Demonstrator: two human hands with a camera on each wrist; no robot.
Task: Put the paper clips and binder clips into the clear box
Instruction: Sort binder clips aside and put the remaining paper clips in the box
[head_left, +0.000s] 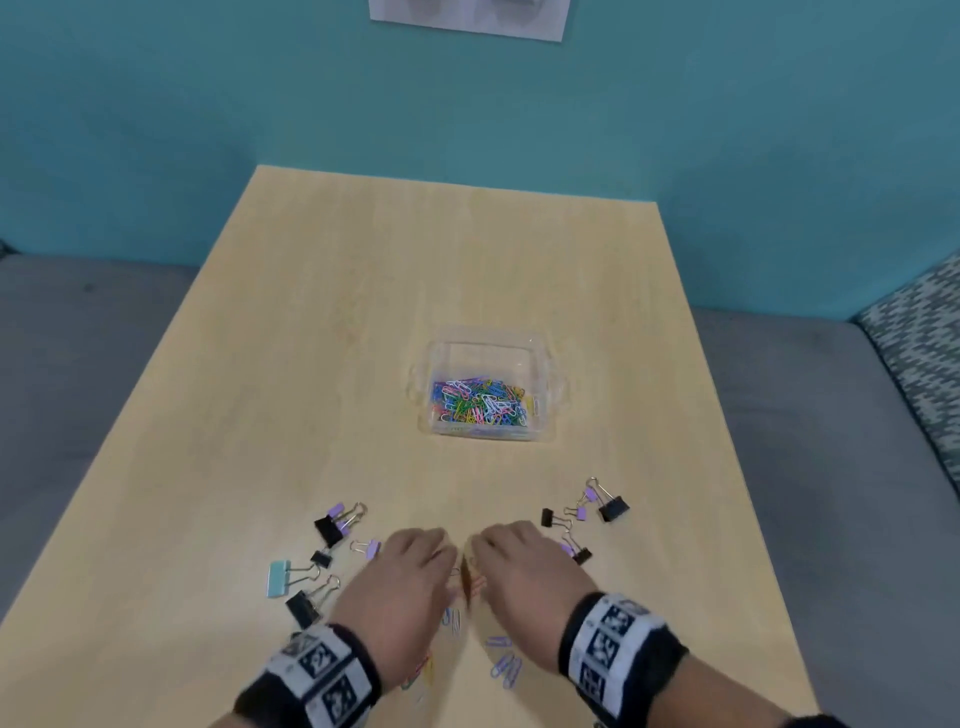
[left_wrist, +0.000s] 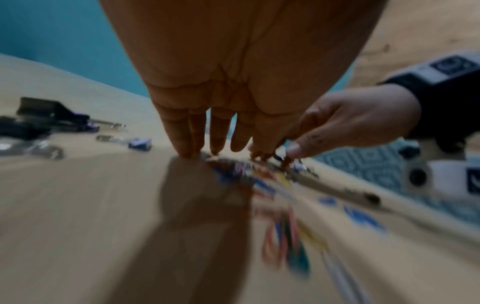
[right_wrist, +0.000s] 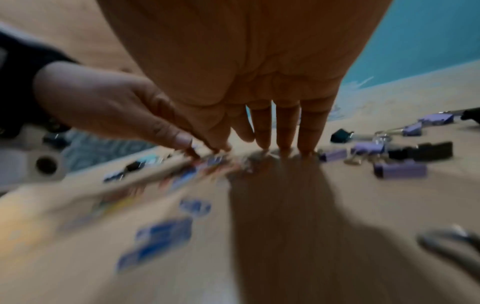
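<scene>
A clear box (head_left: 545, 364) sits mid-table with a heap of coloured paper clips (head_left: 480, 402) inside. Near the front edge, my left hand (head_left: 439, 548) and right hand (head_left: 483, 545) lie palm down side by side, straight fingers touching the table. Loose paper clips (head_left: 470, 587) lie between and under them, blurred in the left wrist view (left_wrist: 259, 179) and right wrist view (right_wrist: 215, 162). More purple paper clips (head_left: 506, 670) lie nearer me. Binder clips are scattered to the left (head_left: 330, 530) and right (head_left: 613, 509) of the hands. Neither hand grips anything.
The wooden table (head_left: 363, 312) stands against a teal wall. Grey upholstery surrounds it, with a patterned cushion (head_left: 924, 353) at the right. A teal binder clip (head_left: 280, 578) lies near the table's left edge. Bare tabletop lies between hands and box.
</scene>
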